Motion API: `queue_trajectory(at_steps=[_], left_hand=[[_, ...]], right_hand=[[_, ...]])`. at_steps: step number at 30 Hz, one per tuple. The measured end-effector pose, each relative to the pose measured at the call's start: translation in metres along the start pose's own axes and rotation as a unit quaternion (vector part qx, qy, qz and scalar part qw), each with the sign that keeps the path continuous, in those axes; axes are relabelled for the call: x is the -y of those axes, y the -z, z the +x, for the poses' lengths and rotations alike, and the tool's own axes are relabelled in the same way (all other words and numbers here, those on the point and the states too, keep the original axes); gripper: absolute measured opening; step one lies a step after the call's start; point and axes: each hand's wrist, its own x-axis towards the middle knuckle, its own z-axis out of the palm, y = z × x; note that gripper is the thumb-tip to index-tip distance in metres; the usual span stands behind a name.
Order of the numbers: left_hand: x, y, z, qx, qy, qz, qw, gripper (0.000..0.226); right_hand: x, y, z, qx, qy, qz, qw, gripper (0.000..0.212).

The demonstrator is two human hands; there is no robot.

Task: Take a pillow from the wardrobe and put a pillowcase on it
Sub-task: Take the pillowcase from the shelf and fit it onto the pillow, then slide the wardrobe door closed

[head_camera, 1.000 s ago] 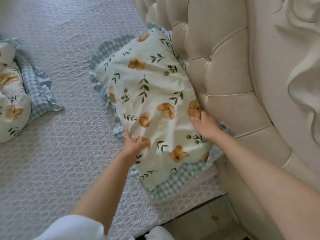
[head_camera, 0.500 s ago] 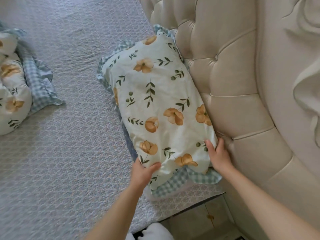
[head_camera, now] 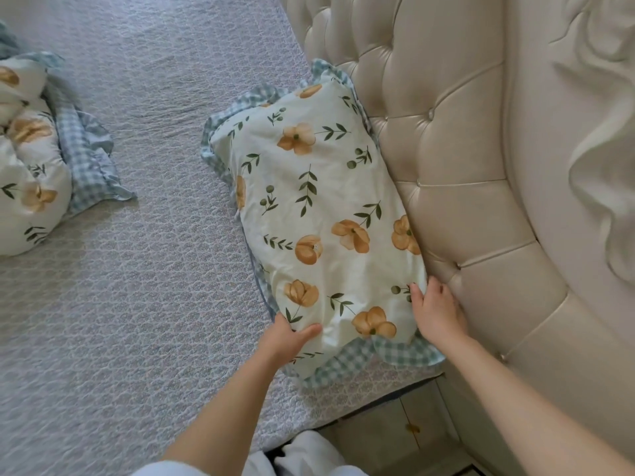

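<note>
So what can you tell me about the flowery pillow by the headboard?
The flowery pillow looks plump and soft in a pale cotton-like case printed with orange flowers and green leaves, edged by a blue-and-white checked frill. It lies flat on the grey quilted bedspread, one long side against the tufted cream headboard. The left hand grips its near corner; the right hand presses its near edge beside the headboard.

A single head-worn wide-angle view looks steeply down, close over the bed [head_camera: 137, 304] beside its headboard [head_camera: 464, 166].
</note>
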Motion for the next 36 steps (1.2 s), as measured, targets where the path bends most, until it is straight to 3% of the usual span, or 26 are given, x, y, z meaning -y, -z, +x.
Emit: queue_trajectory(at_steps=[4, 6, 12, 16, 25, 29, 36], left_hand=[[0.008, 0.006, -0.021, -0.004, -0.051, 0.013, 0.999, 0.05], [0.017, 0.012, -0.035, 0.0, -0.077, -0.016, 0.997, 0.037], [0.052, 0.043, -0.093, -0.031, -0.144, -0.136, 0.98, 0.024], [0.083, 0.064, -0.14, -0.053, -0.136, -0.24, 0.96, 0.02], [0.202, 0.06, -0.224, -0.215, -0.054, -0.346, 0.912, 0.02], [0.252, 0.031, -0.258, -0.308, 0.01, -0.407, 0.86, 0.019], [0.279, -0.062, -0.34, -0.493, 0.095, -0.52, 0.691, 0.016]], right_hand=[[0.013, 0.001, -0.033, -0.024, 0.039, -0.029, 0.999, 0.061], [0.024, -0.002, -0.057, -0.018, 0.07, -0.036, 0.997, 0.064], [0.068, -0.014, -0.137, -0.001, 0.16, 0.022, 0.987, 0.059], [0.104, -0.029, -0.183, 0.028, 0.245, 0.038, 0.968, 0.053], [0.189, -0.071, -0.261, 0.117, 0.47, -0.01, 0.875, 0.045], [0.209, -0.078, -0.287, 0.168, 0.549, -0.037, 0.818, 0.045], [0.204, -0.097, -0.348, 0.234, 0.675, -0.085, 0.695, 0.041]])
